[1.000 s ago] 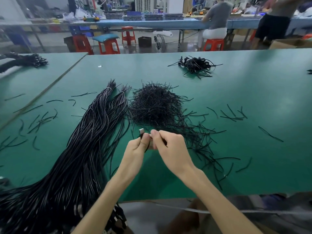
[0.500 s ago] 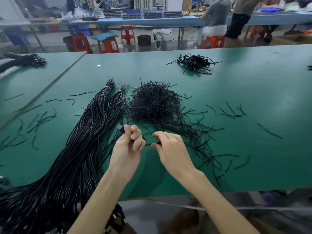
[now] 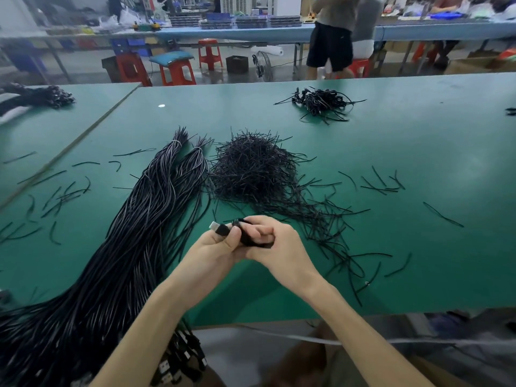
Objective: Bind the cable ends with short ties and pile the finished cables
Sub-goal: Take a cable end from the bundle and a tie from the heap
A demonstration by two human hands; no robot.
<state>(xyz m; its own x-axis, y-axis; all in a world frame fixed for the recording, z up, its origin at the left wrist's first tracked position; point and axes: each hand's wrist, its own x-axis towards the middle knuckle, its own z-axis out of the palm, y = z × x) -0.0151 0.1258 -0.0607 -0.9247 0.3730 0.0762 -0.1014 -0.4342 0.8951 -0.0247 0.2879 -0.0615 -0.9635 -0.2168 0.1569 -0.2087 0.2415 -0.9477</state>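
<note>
Both hands meet just above the near edge of the green tabletop (image 3: 405, 152), around its middle, and both grip the same black cable (image 3: 249, 236). The left hand (image 3: 215, 248) pinches it under the thumb just behind the plug (image 3: 220, 229), whose silver tip sticks out towards the left. The right hand (image 3: 279, 244) has its fingers curled round the gathered black loops of the cable, pressed against the left hand. Whether a tie is already wound round it cannot be told, as the fingers hide that part. Just beyond the hands, towards the middle of the tabletop, lies the heap of short ties (image 3: 251, 169), a dense black tangle that trails out towards the near right. To its left, touching its edge, the bundle of long cables (image 3: 125, 247) runs from the middle of the tabletop down to the near left corner and hangs over the near edge. The pile of finished cables (image 3: 321, 101) sits well apart near the far edge, to the right of centre. Loose ties (image 3: 382, 185) lie scattered on the right side of the tabletop, and more lie on the left side. A second tabletop (image 3: 69, 127) adjoins on the left and carries another dark bundle at its far edge. Beyond the far edge stand red stools (image 3: 178, 72) and a person (image 3: 332, 37) in dark shorts.
</note>
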